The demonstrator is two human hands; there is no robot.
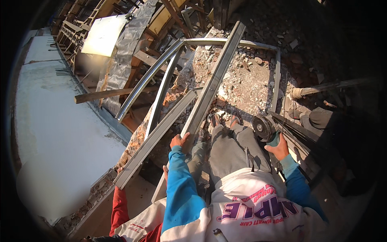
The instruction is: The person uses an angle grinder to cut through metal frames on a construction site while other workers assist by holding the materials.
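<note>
The left hand grips the edge of a beam, most of which slants away ahead of it. The right hand is wrapped around a grinder, its disc just beyond the fingers. Farther left, a co-worker's hand holds a bar.

Head view, from the left one of two side-by-side fisheye cameras worn on the head. The lens faces steeply down and forward, over the wearer's shirt and legs. The shirt, at the lower edge, lies close below the lens; the left hand and right hand lie at middle range, the rubble farther off. The wide field darkens to black at its corners.
</note>
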